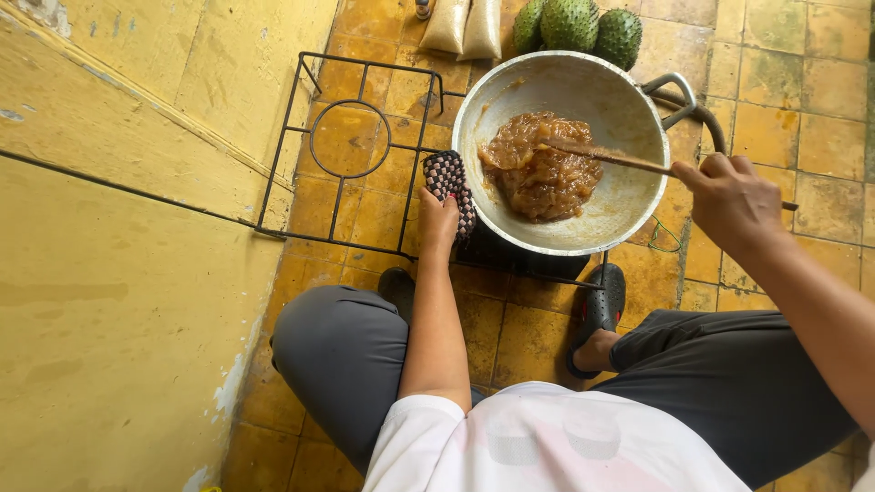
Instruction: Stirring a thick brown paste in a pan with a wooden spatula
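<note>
A wide metal pan (pixel 629 210) sits on a black wire stove frame (pixel 351 137) and holds a brown sticky mass (pixel 540 173). My right hand (pixel 729 196) grips a long wooden spatula (pixel 602 156) whose blade rests in the mass. My left hand (pixel 439 219) presses a checkered woven pot holder (pixel 448 182) against the pan's left rim. I squat over the stove, grey trousers and dark sandals below.
Three green spiky fruits (pixel 574 23) and two pale filled bags (pixel 463 25) lie on the yellow tiled floor behind the pan. A yellow wall (pixel 118 182) runs along the left. The stove's left ring stands bare.
</note>
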